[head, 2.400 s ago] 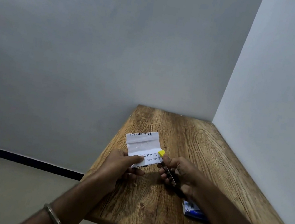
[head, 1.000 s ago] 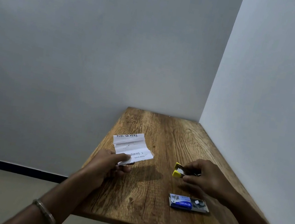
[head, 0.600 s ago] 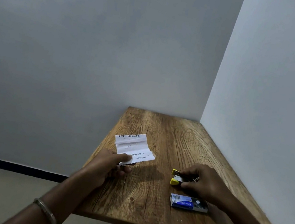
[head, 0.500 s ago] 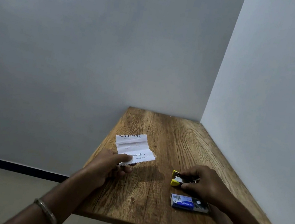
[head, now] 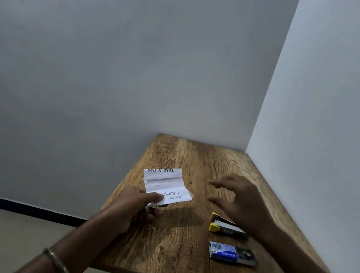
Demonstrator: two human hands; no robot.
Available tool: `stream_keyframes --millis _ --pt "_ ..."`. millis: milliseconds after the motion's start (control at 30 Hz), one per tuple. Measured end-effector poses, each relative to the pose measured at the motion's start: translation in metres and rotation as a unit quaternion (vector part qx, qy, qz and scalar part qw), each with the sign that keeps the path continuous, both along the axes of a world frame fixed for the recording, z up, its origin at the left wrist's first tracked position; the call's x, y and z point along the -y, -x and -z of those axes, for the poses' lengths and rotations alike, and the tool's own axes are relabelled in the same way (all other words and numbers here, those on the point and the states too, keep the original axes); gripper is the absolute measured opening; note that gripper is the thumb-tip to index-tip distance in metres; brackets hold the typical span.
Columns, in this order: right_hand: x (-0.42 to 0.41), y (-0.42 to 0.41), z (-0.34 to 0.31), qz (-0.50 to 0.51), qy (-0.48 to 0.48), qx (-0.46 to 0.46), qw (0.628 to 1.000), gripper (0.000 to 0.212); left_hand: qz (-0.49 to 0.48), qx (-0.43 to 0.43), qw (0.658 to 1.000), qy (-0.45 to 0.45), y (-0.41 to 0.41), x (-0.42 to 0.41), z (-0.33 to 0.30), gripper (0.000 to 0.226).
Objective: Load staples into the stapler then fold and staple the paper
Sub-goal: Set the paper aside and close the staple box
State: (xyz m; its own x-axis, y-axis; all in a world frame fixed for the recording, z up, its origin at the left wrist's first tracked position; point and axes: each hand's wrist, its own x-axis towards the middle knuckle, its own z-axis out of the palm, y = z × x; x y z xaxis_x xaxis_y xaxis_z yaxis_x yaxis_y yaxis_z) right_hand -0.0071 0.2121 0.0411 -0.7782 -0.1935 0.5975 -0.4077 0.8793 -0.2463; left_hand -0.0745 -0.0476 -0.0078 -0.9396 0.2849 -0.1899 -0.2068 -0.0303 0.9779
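Left hand (head: 132, 207) pinching folded paper (head: 166, 187) by its near corner, thumb on top, other fingers (head: 154, 212) curled under; sheet held clear of bench (head: 169, 249), tilted up and away from the fingertips. Right hand (head: 240, 203) hovering open, fingers spread and loosely bent, holding nothing. Stapler (head: 227, 226) lying on bench just below and nearward of right palm, not touched. Staple box (head: 232, 254) flat on bench nearer still, just beside stapler, under right forearm line.

Nothing between right fingertips and paper but bare bench; gap between both hands open. Wall close on right side of right hand, second wall beyond fingertips at bench's far edge. Two sheets pinned to far wall, top left.

Bench: wood-grain top, brown, rectangular, dark frame below. Paper: white, creased in several bands, printed black text, ragged near edge. Stapler: small, dark body, metal rail, yellow tips at fingertip-side end, looks sprung open in a narrow V. Box: blue and white card, flat, one end open with grey contents. Metal bangle (head: 58, 267) on left wrist.

Stapler's rear end hidden behind right wrist. Text on paper partly covered by left thumb. Box contents too dim to identify. Right fingertips motion-blurred. Wall sheets cut off by frame edge.
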Motion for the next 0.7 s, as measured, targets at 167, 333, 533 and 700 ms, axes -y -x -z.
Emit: stream_keyframes --millis 167,333,533,700 --pt "0.046 0.015 0.004 -0.028 -0.306 -0.084 0.948 0.049 0.009 0.005 1.000 -0.005 -0.002 -0.002 -0.003 0.021" --pt "0.067 0.030 0.011 -0.034 -0.353 -0.069 0.932 0.013 0.032 0.016 0.999 0.008 -0.005 0.004 -0.008 0.021" --pt "0.069 0.032 0.017 -0.009 -0.316 -0.119 0.941 0.014 0.061 0.034 0.997 -0.020 -0.010 0.010 -0.017 0.037" --pt "0.072 0.034 0.020 -0.002 -0.283 -0.124 0.951 0.011 -0.095 -0.188 0.939 0.273 -0.021 0.016 -0.020 0.071"
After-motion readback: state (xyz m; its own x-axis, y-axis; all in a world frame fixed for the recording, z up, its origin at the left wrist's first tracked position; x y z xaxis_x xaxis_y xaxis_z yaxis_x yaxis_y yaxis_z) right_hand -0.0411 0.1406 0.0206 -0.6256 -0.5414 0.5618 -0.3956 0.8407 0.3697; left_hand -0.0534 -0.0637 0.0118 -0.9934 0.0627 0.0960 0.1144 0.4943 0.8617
